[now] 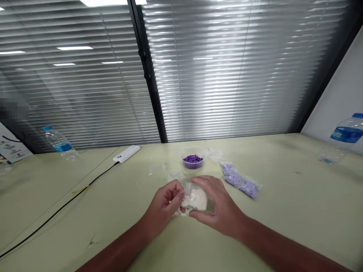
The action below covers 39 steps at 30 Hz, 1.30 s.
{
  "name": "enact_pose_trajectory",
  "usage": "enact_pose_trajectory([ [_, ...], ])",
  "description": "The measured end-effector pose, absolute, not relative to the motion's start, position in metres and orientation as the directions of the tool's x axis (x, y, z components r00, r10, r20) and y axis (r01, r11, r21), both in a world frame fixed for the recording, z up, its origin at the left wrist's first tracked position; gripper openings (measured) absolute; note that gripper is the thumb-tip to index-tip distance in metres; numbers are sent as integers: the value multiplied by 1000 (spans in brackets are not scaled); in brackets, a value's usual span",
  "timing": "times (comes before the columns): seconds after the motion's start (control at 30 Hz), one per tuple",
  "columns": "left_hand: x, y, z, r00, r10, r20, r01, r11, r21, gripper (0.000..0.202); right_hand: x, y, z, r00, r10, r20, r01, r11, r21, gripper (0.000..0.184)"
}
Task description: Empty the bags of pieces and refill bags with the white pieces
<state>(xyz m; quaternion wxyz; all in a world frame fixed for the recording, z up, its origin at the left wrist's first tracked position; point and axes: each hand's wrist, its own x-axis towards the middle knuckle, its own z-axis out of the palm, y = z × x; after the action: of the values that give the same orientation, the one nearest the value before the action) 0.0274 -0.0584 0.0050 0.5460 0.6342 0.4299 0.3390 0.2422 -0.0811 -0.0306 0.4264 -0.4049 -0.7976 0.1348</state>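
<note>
My left hand (pixel 168 202) is closed in a pinch on the edge of a small clear plastic bag (pixel 197 199) that holds white pieces. Around the bag's other side curves my right hand (pixel 217 204), its thumb at the near edge and its fingers at the far edge. Its exact contact is partly hidden. Some loose white pieces (pixel 179 212) lie beneath the left fingertips. Just beyond the hands stands a clear round tub (pixel 193 165) with purple bits in it. Bags of pale lilac pieces (pixel 241 181) lie to the right of it.
Flat clear bags (pixel 157 169) lie left of the tub. A white power strip or adapter (pixel 126 153) trails a black cable (pixel 65 205) across the table. Water bottles stand at left (pixel 60 142) and right (pixel 344 136). Blinds (pixel 221 83) back the table.
</note>
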Motion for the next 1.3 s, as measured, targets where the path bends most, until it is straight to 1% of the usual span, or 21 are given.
enact_pose_trajectory([
  [0.07, 30, -59, 5, 432, 899, -69, 159, 0, 987, 37, 241, -81, -30, -309, 746, 590, 525, 651, -548, 66],
  [0.2, 33, -59, 4, 466, 881, -85, 145, 19, 989, 39, 241, -84, -25, -301, 738, 604, 520, 658, -545, 59],
  [0.33, 32, -59, 1, 466, 882, -74, 206, -27, 978, 40, 242, -84, -22, -323, 736, 596, 533, 661, -528, 61],
  [0.43, 30, -58, -2, 436, 898, -57, 253, -61, 966, 38, 242, -85, -21, -317, 753, 577, 528, 645, -552, 59],
  [0.5, 29, -57, -4, 423, 904, -59, 264, -61, 962, 37, 242, -86, -21, -318, 769, 554, 525, 630, -573, 57],
  [0.6, 29, -56, -5, 416, 907, -66, 274, -55, 960, 37, 242, -86, -22, -321, 781, 535, 540, 615, -574, 57],
  [0.73, 29, -57, -3, 432, 900, -55, 284, -78, 956, 39, 242, -84, -25, -324, 758, 566, 541, 639, -546, 57],
  [0.87, 30, -58, 4, 373, 928, -2, 331, -131, 934, 40, 243, -82, -28, -307, 734, 605, 525, 661, -536, 47],
  [1.0, 25, -58, 6, 350, 933, 87, 422, -240, 874, 33, 242, -81, -29, -295, 738, 607, 510, 659, -553, 37],
  [1.1, 20, -58, 3, 422, 882, 210, 425, -397, 813, 26, 242, -82, -27, -298, 756, 583, 492, 645, -585, 39],
  [1.17, 19, -59, 1, 471, 841, 267, 422, -480, 769, 27, 243, -83, -25, -304, 776, 553, 487, 625, -610, 40],
  [1.3, 18, -59, 1, 467, 832, 301, 484, -525, 700, 22, 251, -80, -21, -285, 805, 520, 533, 585, -612, 42],
])
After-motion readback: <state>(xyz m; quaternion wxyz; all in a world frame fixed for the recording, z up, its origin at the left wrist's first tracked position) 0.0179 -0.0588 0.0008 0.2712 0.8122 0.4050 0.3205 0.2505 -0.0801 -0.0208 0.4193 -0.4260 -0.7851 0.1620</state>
